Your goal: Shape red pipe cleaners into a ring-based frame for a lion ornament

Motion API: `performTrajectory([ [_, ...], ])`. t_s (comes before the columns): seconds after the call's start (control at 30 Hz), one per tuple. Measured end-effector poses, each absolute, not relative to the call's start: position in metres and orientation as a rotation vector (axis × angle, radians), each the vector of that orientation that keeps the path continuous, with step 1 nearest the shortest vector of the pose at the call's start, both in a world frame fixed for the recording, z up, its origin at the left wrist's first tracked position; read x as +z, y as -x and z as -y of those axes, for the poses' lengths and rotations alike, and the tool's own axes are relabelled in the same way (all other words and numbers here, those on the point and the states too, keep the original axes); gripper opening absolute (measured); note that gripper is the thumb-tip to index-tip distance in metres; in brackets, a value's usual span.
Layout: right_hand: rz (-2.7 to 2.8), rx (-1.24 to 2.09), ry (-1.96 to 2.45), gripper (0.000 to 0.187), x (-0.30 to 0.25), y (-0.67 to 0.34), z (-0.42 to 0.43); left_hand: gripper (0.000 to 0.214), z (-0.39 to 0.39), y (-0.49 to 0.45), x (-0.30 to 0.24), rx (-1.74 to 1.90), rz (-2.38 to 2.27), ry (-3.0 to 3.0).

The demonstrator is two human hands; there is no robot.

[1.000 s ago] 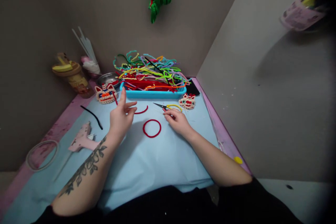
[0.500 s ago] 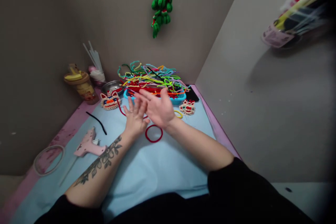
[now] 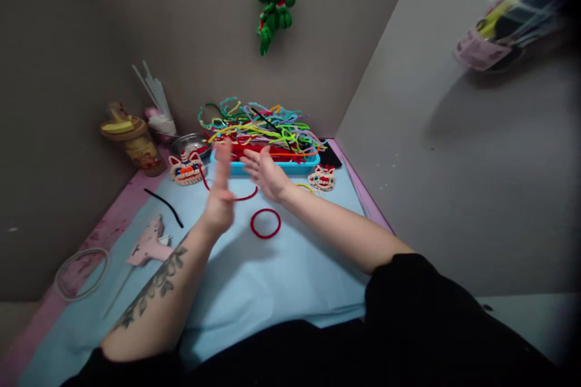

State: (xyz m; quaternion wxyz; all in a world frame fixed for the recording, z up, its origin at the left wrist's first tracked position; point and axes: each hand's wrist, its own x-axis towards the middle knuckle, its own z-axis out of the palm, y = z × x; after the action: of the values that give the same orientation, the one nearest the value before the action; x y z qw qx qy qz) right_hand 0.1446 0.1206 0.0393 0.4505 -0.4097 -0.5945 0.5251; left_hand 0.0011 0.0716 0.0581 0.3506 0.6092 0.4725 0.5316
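Note:
Both hands are raised over the blue cloth (image 3: 290, 278), palms turned toward each other with a gap between them. My left hand (image 3: 219, 196) is upright with fingers stretched, slightly blurred, holding nothing. My right hand (image 3: 267, 176) is also empty, its fingers extended toward the upper left. Below and between them lies a red pipe-cleaner ring (image 3: 265, 237). A curved red pipe cleaner (image 3: 245, 198) runs behind my left hand. Part of a yellow pipe cleaner (image 3: 305, 187) shows behind my right wrist. A blue tray (image 3: 290, 167) heaped with coloured pipe cleaners stands behind the hands.
Two lion-face pieces (image 3: 187, 168) (image 3: 322, 178) flank the tray. On the left are a pink glue gun (image 3: 152, 245), a black pipe cleaner (image 3: 167, 205), a metal bowl (image 3: 190, 144) and a lidded cup (image 3: 136, 142). A dark phone-like slab (image 3: 332, 156) lies at the back right.
My hands have moved apart from nearly overlapping. The left has turned edge-on and the right has tilted over. The whole view has shifted slightly; the red ring stays on the cloth.

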Motion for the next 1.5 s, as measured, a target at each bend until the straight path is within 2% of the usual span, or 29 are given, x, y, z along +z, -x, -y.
performTrajectory([
  [0.03, 1.394, 1.465, 0.9, 0.084, 0.047, -0.142, -0.112, 0.068, -0.074, -0.002, 0.052, 1.28, -1.257, -1.726],
  [0.1, 1.29, 1.55, 0.749, 0.08, 0.06, -0.147, -0.095, 0.058, -0.082, 0.004, 0.036, 1.038, -1.367, -2.08],
  [0.23, 1.368, 1.186, 0.873, 0.043, 0.051, -0.192, -0.072, 0.029, -0.092, 0.031, 0.013, 0.565, -1.862, -2.38],
  [0.3, 1.572, 1.038, 1.105, 0.026, 0.027, -0.214, -0.064, 0.03, -0.09, 0.037, 0.013, 0.484, -1.833, -2.453],
  [0.37, 1.823, 0.861, 1.246, 0.025, 0.0, -0.224, -0.058, 0.03, -0.086, 0.034, 0.015, 0.459, -1.662, -2.525],
  [0.47, 2.054, 0.523, 1.256, 0.013, -0.028, -0.224, -0.048, 0.019, -0.079, 0.022, 0.018, 0.329, -1.215, -2.614],
  [0.57, 2.251, 0.372, 1.137, 0.016, -0.034, -0.218, -0.039, 0.02, -0.075, 0.014, 0.015, 0.166, -0.918, -2.612],
  [0.7, 2.495, 0.324, 0.825, 0.016, -0.025, -0.229, -0.034, 0.022, -0.07, 0.01, 0.014, 0.039, -0.743, -2.642],
  [0.9, 1.776, 0.047, 1.294, 0.018, -0.009, -0.28, -0.05, 0.02, -0.072, 0.018, 0.015, 0.051, -0.851, -2.725],
  [1.03, 1.939, 0.169, 1.196, 0.015, -0.012, -0.272, -0.048, 0.017, -0.08, 0.027, 0.008, 0.027, -1.0, -2.792],
  [1.2, 2.396, 0.464, 0.917, 0.019, -0.028, -0.227, -0.036, 0.018, -0.078, 0.019, 0.007, 0.091, -0.878, -2.755],
  [1.5, 2.427, 0.277, 1.076, 0.017, -0.044, -0.217, -0.042, 0.015, -0.072, 0.008, 0.008, 0.012, -0.788, -2.678],
])
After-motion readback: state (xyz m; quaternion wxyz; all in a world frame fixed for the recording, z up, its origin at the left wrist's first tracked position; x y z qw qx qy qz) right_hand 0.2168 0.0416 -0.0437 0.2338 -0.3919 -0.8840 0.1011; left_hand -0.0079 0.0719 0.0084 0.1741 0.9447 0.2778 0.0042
